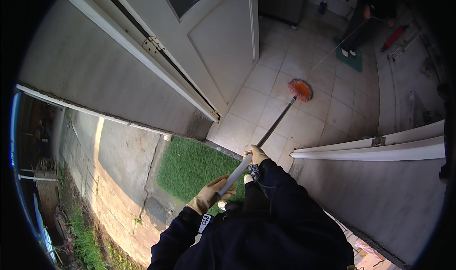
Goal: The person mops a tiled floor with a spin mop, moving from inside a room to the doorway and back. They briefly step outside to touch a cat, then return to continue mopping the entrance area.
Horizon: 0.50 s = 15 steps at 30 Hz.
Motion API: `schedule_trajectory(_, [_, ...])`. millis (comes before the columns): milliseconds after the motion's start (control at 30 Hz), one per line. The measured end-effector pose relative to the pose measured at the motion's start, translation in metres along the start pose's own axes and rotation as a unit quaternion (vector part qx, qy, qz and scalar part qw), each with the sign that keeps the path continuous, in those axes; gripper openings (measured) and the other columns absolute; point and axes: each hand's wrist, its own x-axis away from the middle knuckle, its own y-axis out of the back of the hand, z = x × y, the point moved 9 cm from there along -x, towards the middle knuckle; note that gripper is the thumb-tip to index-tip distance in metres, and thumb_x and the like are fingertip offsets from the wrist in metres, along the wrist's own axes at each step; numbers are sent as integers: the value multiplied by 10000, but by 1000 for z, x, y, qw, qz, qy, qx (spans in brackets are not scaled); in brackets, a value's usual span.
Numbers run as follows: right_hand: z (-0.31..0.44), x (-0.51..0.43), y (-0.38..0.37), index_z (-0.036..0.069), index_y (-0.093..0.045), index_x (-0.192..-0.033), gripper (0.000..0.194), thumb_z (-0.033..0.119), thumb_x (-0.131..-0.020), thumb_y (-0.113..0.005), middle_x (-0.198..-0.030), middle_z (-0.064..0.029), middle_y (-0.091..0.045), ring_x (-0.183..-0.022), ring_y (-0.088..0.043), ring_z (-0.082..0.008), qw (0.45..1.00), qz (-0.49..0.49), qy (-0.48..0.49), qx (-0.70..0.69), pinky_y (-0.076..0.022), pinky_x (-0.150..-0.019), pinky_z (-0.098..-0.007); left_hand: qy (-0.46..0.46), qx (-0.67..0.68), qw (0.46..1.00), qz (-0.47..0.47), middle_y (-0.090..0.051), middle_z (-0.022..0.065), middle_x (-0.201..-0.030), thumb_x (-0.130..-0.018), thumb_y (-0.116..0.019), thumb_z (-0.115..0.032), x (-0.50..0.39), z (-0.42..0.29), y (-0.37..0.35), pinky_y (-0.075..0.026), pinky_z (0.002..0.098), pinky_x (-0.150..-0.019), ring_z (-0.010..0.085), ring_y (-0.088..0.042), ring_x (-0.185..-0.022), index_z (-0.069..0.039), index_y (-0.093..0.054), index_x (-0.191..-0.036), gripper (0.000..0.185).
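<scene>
A long mop pole [276, 123] slants from my body through the doorway. Its flat head, an orange plate with a pinkish-grey fringe [300, 90], rests on the pale tiled floor [264, 78] inside. My left hand [210, 194], in a beige glove, holds the lower end of the pole's grey grip [235, 176]. Higher up, where the grip meets the metal pole, my gloved right hand [257, 155] is closed around it. Under my feet, just outside the sill, lies a green artificial-grass mat [192, 166].
A white door [221, 42] stands ajar on the left, its frame [370, 149] on the right. Inside, another person [370, 17] stands on a green mat [352, 61], directing a thin line, perhaps water, towards the floor. A red cylinder [394, 38] is beside them.
</scene>
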Motion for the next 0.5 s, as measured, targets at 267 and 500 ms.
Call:
schedule_trajectory(267, [-1,-3,-3,27,-496,-877,357,369,-933,-411,-749,-132,-585,-648,-563,-260,998,48,-32,-4,-505,-672,-418,-7,-2,1000,10,-555,166,-1250,-1011,-421,-217,0,1,1,-539,267,-853,236,-629,-1035,-13,-316,-1430,478])
schedule_trajectory(500, [-8,-7,10,-2,-504,-979,436,419,-969,-391,-768,-155,-607,-651,-589,-277,997,-4,-71,-5,-542,-688,-452,-12,-53,998,35,-543,161,-1246,-1006,-439,-221,-1,4,2,-543,267,-861,244,-626,-1047,-23,-275,-1455,517])
